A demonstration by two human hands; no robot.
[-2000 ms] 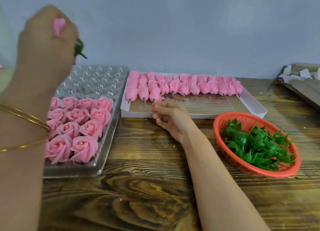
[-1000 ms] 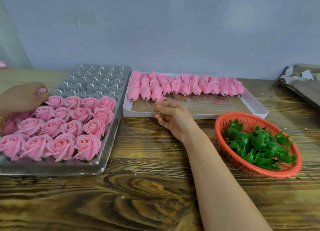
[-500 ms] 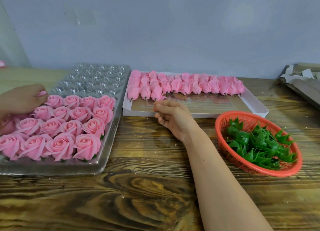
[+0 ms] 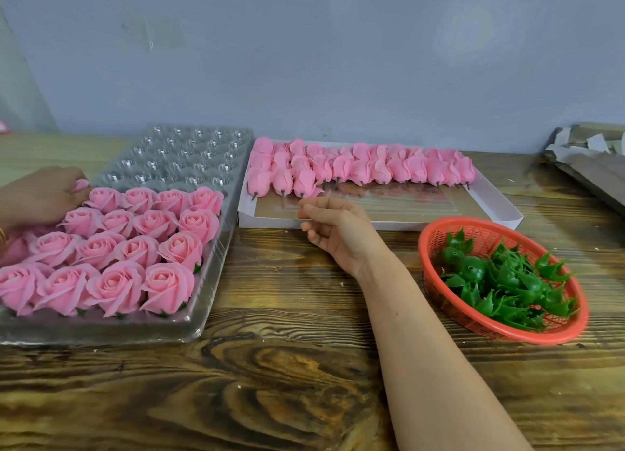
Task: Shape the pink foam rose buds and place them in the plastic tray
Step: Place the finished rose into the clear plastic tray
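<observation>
A clear plastic tray [image 4: 189,153] on the left holds several shaped pink roses [image 4: 135,247] in its near half; its far cups stand bare. My left hand [image 4: 44,195] reaches in at the tray's left side with fingers curled round a pink rose [image 4: 80,184], which it sets down beside the back row. A white cardboard box [image 4: 500,210] behind the middle holds rows of closed pink foam buds [image 4: 358,168] on short stems. My right hand [image 4: 333,229] hovers at the box's front edge, fingers loosely curled, holding nothing, just below the nearest buds.
A red plastic basket [image 4: 436,244] of green plastic calyxes [image 4: 500,281] sits at the right on the wooden table [image 4: 270,383]. Torn cardboard pieces [image 4: 588,153] lie at the far right. A grey wall runs behind everything.
My left hand came down from high in the air with the rose and reached the tray's left side. My right hand stayed at the box's front edge.
</observation>
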